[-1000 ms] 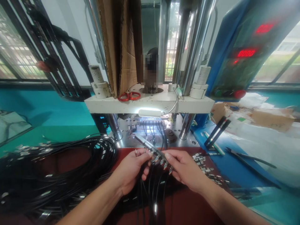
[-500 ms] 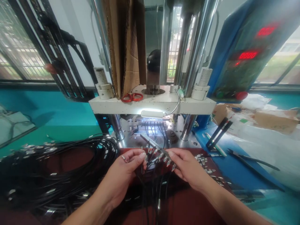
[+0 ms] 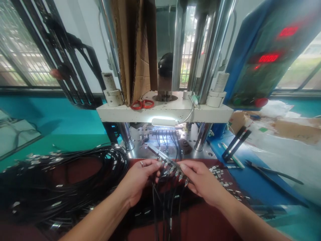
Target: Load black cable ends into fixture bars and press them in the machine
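My right hand [image 3: 204,179] grips the near end of a slim metal bar [image 3: 158,153], which slants up to the left above the dark red work surface. Several small metal connectors [image 3: 177,173] sit in a row along the bar's near edge, and thin black cables [image 3: 172,207] hang below. My left hand [image 3: 140,180] is closed at the bar's left part, its thumb and finger pinching a cable connector [image 3: 159,163] against the edge. The fingers partly hide that connector, so how far it sits in the bar cannot be made out.
A press with a white plate [image 3: 163,113] stands ahead, lit from below. Coiled black cables [image 3: 110,167] lie left. Red-handled scissors [image 3: 142,104] rest on the plate. Loose connectors [image 3: 225,184], cutting pliers [image 3: 253,164] and a blue control box [image 3: 250,63] are at right.
My left hand has moved slightly right, bringing the connector it pinches from beside the bar up to the bar's edge. My right hand still holds the bar in nearly the same place.
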`<move>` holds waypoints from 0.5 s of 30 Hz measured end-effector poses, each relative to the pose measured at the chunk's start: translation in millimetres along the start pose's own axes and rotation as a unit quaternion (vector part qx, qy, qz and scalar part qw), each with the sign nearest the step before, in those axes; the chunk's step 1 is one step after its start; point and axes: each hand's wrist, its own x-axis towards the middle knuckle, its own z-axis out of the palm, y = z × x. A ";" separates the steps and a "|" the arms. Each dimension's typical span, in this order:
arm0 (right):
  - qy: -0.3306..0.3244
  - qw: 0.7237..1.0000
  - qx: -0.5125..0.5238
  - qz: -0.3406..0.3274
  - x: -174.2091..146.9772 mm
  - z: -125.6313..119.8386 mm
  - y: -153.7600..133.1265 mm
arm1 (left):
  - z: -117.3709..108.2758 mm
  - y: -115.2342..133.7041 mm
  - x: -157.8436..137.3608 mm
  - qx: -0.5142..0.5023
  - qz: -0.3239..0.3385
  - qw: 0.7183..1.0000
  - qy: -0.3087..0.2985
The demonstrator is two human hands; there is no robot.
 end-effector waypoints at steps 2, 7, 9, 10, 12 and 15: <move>-0.004 1.000 -0.002 0.001 -0.4 0.3 -0.5 | -0.5 0.0 0.6 0.002 -0.006 1.000 -0.001; -0.003 1.000 0.000 0.007 -0.8 1.1 -0.9 | -2.9 1.1 -0.1 -0.007 -0.017 1.000 -0.018; 0.001 1.000 0.001 0.007 -0.7 0.9 -0.6 | -3.8 1.2 -0.5 -0.017 -0.018 0.999 -0.027; 0.002 1.000 0.001 0.007 -0.7 0.6 -0.4 | -3.9 1.2 -0.7 -0.024 -0.018 0.999 -0.030; 0.000 1.000 -0.002 0.003 -0.6 0.1 -0.1 | -3.0 1.0 -1.0 -0.040 -0.020 0.999 -0.028; 0.000 1.000 -0.004 0.007 -0.7 -0.1 0.2 | 0.6 0.6 -1.7 -0.047 -0.027 0.999 0.004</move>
